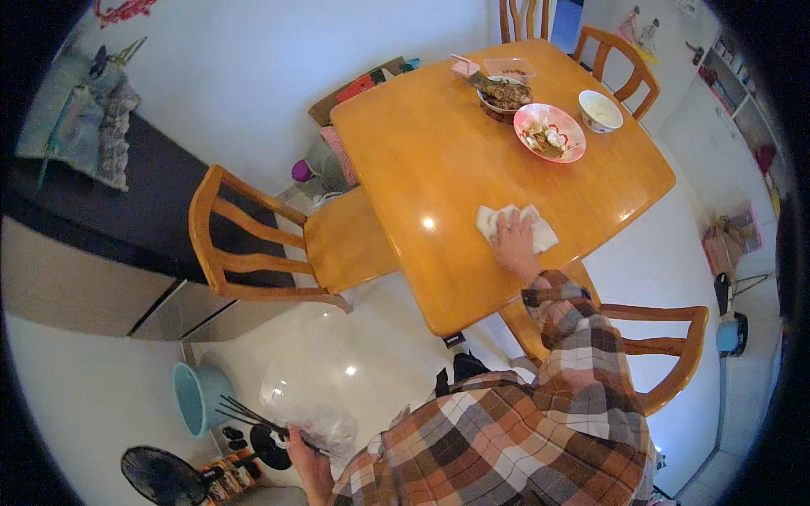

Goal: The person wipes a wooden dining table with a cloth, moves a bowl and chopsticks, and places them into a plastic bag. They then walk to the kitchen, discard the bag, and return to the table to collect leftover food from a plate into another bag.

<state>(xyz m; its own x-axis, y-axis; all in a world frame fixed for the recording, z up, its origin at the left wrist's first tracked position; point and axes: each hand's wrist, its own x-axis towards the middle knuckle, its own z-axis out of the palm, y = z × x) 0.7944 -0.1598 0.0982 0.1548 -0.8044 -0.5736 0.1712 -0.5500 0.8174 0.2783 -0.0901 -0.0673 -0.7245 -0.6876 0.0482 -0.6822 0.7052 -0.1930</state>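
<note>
My right hand point(514, 243) lies flat on a white cloth point(543, 235) near the close edge of the wooden dining table point(430, 158). Down at the lower left, my left hand point(305, 456) grips a bunch of dark chopsticks point(250, 414) and what looks like a clear plastic bag point(323, 430). Beyond the cloth stands a red and white bowl point(573, 142) with food scraps. Behind it are a bowl of dark food point(506, 95), apparently fish, a white bowl point(600, 112), a clear plastic container point(506, 66) and a small pink container point(464, 68).
Wooden chairs stand at the table's left point(253, 234), near right point(686, 354) and far side point(623, 54). A light blue bucket point(199, 398) and a black fan point(158, 475) are at the lower left. A dark-topped cabinet point(171, 190) runs along the left.
</note>
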